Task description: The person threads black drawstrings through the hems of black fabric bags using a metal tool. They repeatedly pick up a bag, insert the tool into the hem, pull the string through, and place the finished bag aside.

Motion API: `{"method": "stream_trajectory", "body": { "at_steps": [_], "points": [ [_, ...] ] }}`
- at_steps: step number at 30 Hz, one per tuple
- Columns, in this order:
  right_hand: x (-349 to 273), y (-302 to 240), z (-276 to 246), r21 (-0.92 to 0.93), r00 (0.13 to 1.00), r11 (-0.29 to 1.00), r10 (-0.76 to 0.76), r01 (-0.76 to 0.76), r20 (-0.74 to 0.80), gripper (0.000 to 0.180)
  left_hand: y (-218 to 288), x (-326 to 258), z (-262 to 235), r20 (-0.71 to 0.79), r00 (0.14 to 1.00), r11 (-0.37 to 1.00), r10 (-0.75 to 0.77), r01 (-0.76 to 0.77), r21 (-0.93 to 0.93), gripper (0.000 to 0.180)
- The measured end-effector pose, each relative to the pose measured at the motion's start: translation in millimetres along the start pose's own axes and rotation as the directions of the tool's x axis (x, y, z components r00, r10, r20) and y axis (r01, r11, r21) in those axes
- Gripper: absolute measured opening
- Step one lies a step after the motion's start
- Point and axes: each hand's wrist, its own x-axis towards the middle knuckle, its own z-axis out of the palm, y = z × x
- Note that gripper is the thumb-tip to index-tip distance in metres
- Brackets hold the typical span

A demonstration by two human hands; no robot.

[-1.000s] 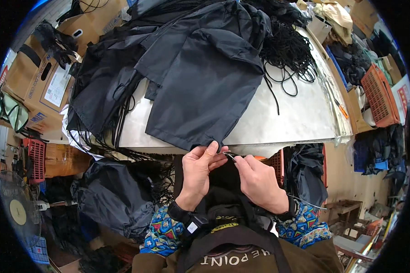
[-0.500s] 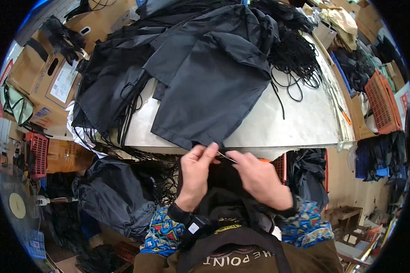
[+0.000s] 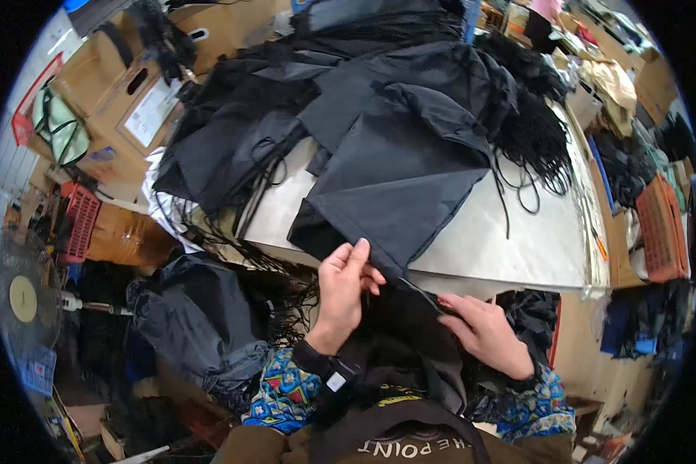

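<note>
A black cloth bag (image 3: 410,189) of thin, slightly shiny fabric lies over the near edge of the white tabletop (image 3: 472,232). My left hand (image 3: 344,282) pinches its near hem between thumb and fingers. From the bag's near corner a thin, light-coloured rod (image 3: 420,294) slants down to the right. My right hand (image 3: 491,332) grips the rod's outer end, thumb against fingers. Whether the rod's other end sits inside the hem cannot be made out. More black bags (image 3: 240,124) with black cords are heaped farther back on the table.
Bundled black cords (image 3: 537,147) hang together at the table's right side. Cardboard boxes (image 3: 124,116) stand at the left, above a red crate (image 3: 81,220) and a fan (image 3: 23,300). Dark cloth (image 3: 201,321) bulges below the table's left front. An orange crate (image 3: 661,228) stands at right.
My right hand has moved right and down, away from my left, and more of the rod shows between them. The bag's near part now lies creased in a diagonal fold. The view has shifted.
</note>
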Motion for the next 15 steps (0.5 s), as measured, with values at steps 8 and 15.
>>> {"method": "stream_trajectory", "body": {
  "at_steps": [8, 15],
  "points": [
    [-18.6, -0.6, -33.7, 0.169, 0.939, 0.931, 0.292, -0.322, 0.185, 0.013, 5.3, 0.3, 5.0, 0.133, 0.984, 0.942, 0.117, -0.153, 0.298, 0.034],
    [3.1, 9.6, 28.2, 0.617, 0.851, 0.599, 0.454, -0.510, 0.263, 0.020, -10.3, -17.0, 8.6, 0.539, 0.840, 0.602, 0.069, -0.466, 0.648, 0.021]
  ]
}}
